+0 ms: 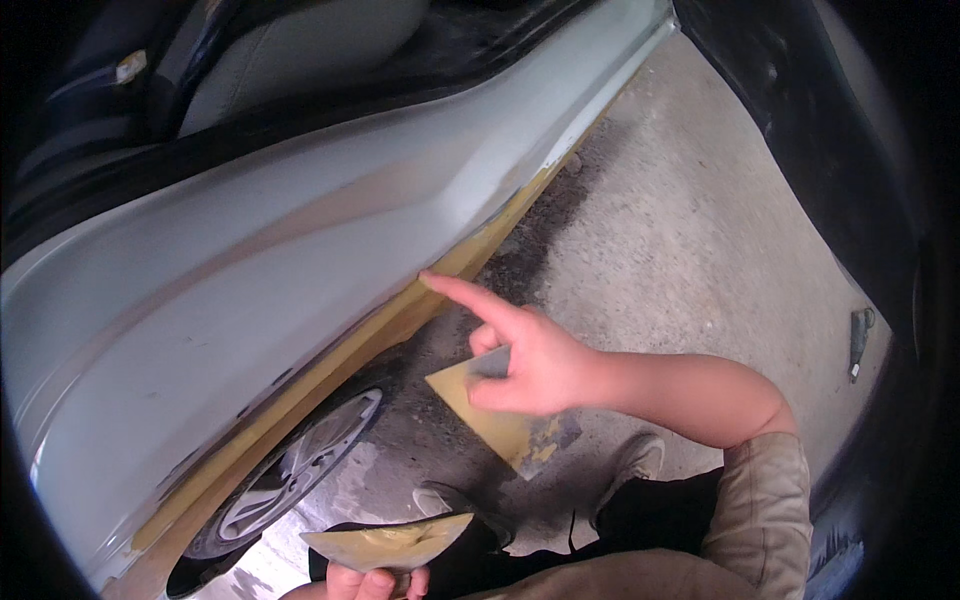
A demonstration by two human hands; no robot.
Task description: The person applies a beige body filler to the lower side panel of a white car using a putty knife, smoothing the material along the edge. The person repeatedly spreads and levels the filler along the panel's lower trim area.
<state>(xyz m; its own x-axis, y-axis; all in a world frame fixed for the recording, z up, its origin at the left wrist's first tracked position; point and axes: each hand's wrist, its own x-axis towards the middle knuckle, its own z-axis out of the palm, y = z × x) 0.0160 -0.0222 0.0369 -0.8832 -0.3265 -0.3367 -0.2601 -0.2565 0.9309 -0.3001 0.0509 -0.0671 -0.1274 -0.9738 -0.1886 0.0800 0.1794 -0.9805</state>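
My right hand reaches in from the right, its index finger stretched out to the edge of the silver car panel. The fingertip appears to touch the strip of yellow body filler along that edge. Thumb and curled fingers of the same hand grip a flat filler spreader, smeared with yellow and grey. Low in the picture, my left hand is closed on a second filler spreader, with a mound of wet yellow filler on its face. Part of that hand is cut off by the lower edge.
A spoked wheel sits below the filled edge. Above the panel lies the car's interior with a grey seat. A dark panel hangs at the right. On the concrete floor lies a small dark tool; my shoes stand below.
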